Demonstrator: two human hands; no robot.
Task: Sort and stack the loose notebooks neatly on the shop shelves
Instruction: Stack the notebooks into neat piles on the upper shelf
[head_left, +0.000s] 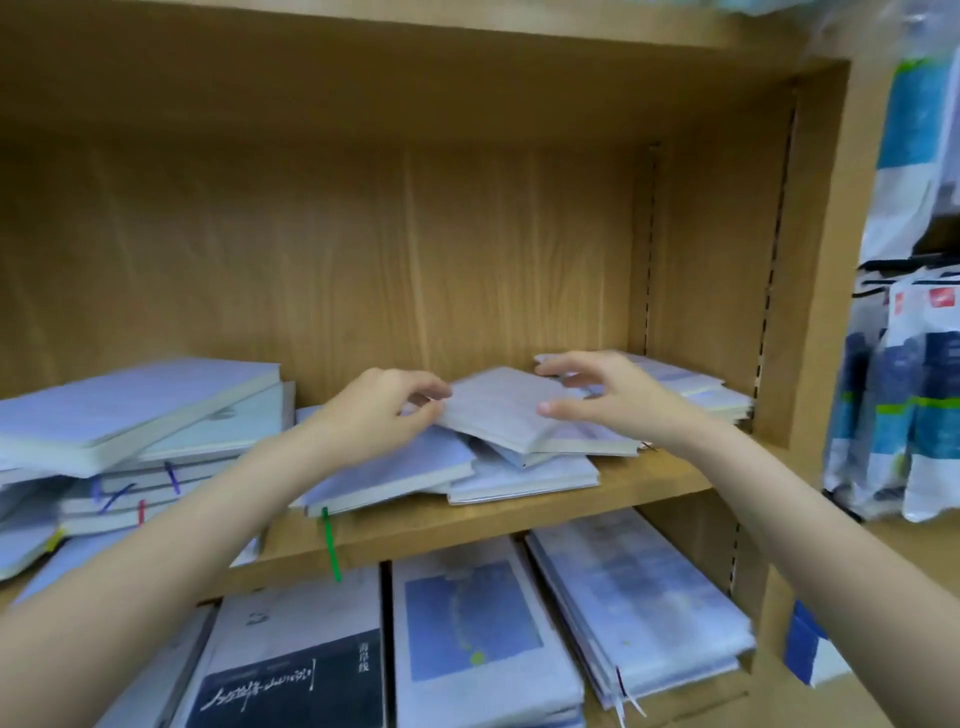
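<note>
A pale blue-grey notebook (498, 405) lies tilted on top of a loose heap of similar notebooks (519, 475) in the middle of the wooden shelf (519, 512). My left hand (384, 410) pinches its left edge between thumb and fingers. My right hand (602, 397) hovers over its right edge with fingers spread and curved; whether it touches is unclear. A messy pile of notebooks (140, 421) with coloured ribbon markers sits at the left. A low stack (696, 387) lies at the back right, behind my right hand.
The shelf below holds neat rows of wrapped books (467, 634), one with a dark cover (291, 675). A green ribbon (331, 545) hangs over the shelf's front edge. Packaged goods (904, 405) hang right of the cabinet's side wall (821, 260).
</note>
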